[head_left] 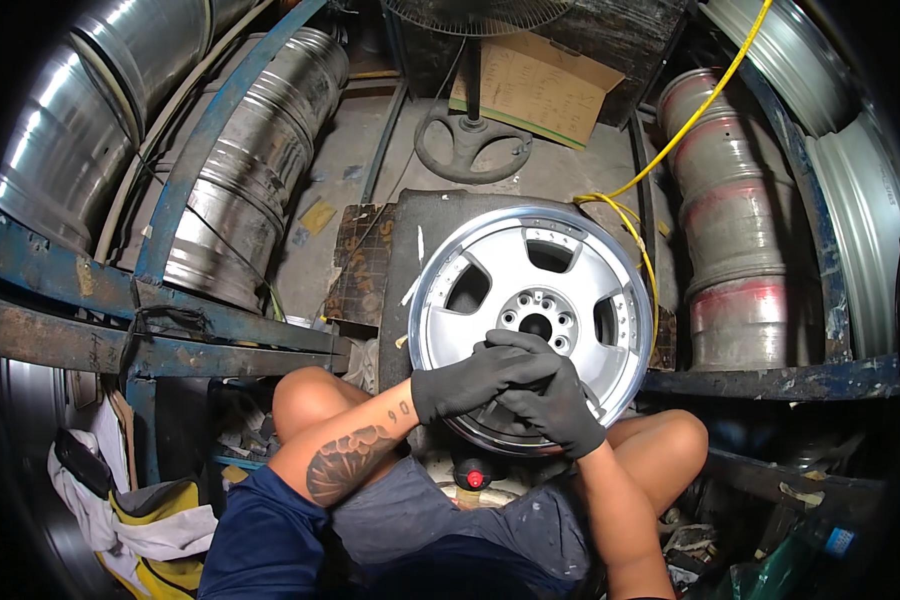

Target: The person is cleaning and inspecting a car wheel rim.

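Observation:
A silver alloy wheel rim (495,265) with a polished lip lies face up before my knees, on a dark mat (410,225). Both my hands wear dark grey gloves and meet over the wheel's near side, just below its centre hole. My left hand (480,385) reaches across from the left, its fingers closed against the right hand. My right hand (555,405) is bent round with its fingers folded over the left. Whatever lies between or under the palms is hidden. Below the wheel, between my legs, is a black object with a red round part (473,479).
Metal wheel barrels are stacked on the left rack (240,180) and the right rack (735,220). A yellow hose (695,120) runs down to the wheel's right side. Ahead stand a fan on a round base (470,150) and a cardboard piece (540,85). Cloths (160,520) hang lower left.

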A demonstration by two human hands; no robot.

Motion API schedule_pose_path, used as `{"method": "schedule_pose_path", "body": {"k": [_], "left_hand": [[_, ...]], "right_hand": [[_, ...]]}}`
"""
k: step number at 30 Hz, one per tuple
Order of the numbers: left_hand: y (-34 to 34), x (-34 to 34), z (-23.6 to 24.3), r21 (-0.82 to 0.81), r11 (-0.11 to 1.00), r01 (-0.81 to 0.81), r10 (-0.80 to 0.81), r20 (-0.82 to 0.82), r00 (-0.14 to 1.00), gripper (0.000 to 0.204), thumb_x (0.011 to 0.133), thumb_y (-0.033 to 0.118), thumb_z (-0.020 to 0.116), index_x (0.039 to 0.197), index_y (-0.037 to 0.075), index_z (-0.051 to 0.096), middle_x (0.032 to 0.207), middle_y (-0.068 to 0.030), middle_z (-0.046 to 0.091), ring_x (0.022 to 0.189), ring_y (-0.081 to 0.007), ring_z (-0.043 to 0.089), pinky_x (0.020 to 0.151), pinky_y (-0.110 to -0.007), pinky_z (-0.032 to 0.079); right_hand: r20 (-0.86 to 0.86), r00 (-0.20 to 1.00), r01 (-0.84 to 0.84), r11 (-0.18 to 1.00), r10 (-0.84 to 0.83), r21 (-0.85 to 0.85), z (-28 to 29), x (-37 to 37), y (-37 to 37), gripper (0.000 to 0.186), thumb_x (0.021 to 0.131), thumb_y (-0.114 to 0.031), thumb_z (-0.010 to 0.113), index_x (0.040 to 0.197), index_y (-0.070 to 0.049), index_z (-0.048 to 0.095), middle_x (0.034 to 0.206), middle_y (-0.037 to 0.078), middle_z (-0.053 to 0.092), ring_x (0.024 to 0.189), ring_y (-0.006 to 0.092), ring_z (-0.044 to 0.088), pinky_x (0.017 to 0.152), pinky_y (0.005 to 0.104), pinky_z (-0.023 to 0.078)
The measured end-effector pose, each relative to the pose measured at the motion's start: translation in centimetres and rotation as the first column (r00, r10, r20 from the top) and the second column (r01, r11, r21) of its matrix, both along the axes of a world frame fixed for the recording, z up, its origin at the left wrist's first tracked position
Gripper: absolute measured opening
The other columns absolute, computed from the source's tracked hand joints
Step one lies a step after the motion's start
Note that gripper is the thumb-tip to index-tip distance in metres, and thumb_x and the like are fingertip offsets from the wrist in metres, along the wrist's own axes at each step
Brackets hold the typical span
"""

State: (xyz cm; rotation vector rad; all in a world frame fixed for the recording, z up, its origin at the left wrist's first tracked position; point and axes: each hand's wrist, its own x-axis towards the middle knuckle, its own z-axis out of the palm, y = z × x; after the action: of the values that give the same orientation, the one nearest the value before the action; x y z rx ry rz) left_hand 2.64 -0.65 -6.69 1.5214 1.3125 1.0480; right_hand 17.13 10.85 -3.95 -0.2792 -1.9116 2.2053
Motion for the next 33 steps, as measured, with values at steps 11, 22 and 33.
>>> {"method": "schedule_pose_path", "body": {"k": [11, 22, 33], "left_hand": [[0.4, 0.2, 4.7, -0.407, 0.895, 0.182, 0.108, 0.594, 0.797, 0.036, 0.103, 0.029, 0.047, 0.102, 0.001, 0.068, 0.101, -0.0098, 0.066, 0.093, -0.018, 0.062, 0.085, -0.03, 0.049], [0.3, 1.2, 1.0, 0.33, 0.939, -0.097, 0.126, -0.066, 0.99, 0.031, 0.098, 0.024, 0.043, 0.102, 0.003, 0.066, 0.104, -0.0118, 0.068, 0.104, -0.0264, 0.063, 0.098, -0.037, 0.043], [0.2, 0.0, 6.3, -0.423, 0.905, 0.038, 0.3, 0.699, 0.649, 0.048, 0.103, 0.028, 0.045, 0.144, 0.006, 0.05, 0.099, -0.0093, 0.07, 0.098, -0.0174, 0.063, 0.093, -0.029, 0.044]], "right_hand": [[-0.137, 0.982, -0.149, 0.981, 0.132, -0.12, -0.5, -0.2, -1.2, 0.076, 0.079, -0.025, 0.086, 0.141, 0.001, 0.05, 0.149, 0.017, 0.045, 0.133, 0.0225, 0.049, 0.112, 0.0362, 0.038], [-0.084, 0.994, -0.074, 0.995, 0.068, -0.069, -1.8, 0.5, -1.2, 0.049, 0.086, -0.018, 0.076, 0.129, -0.002, 0.059, 0.144, 0.017, 0.048, 0.132, 0.0292, 0.049, 0.111, 0.0409, 0.04], [-0.019, 0.985, -0.163, 0.9, 0.17, -0.405, -3.2, -0.6, -1.1, 0.063, 0.083, -0.02, 0.08, 0.137, -0.002, 0.054, 0.153, 0.015, 0.04, 0.131, 0.0207, 0.049, 0.109, 0.0334, 0.041]]}}
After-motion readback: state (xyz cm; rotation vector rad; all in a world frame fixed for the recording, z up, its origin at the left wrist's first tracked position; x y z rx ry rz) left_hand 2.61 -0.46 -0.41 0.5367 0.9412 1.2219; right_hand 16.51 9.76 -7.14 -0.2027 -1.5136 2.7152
